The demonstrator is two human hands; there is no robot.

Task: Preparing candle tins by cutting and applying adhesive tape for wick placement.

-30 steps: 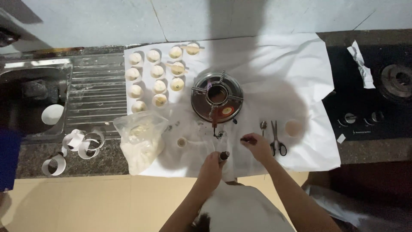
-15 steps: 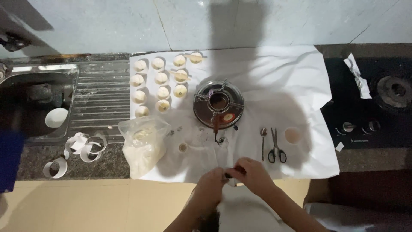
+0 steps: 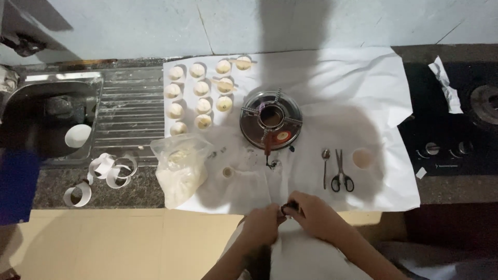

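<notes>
White cloth [image 3: 363, 93] edge: both hands' fingers [image 3: 282, 210] pinch small dark object [image 3: 288, 209].

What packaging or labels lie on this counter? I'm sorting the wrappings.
Clear plastic bag of pale powder: white sheet's left edge, slumped open.
White paper strips: dark counter by the steel sink, curled into loops.
No signs or screens.

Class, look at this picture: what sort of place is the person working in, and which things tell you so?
Most likely a home kitchen counter: a steel sink with a ribbed draining board on the left, and a gas hob with knobs on the right.
</notes>
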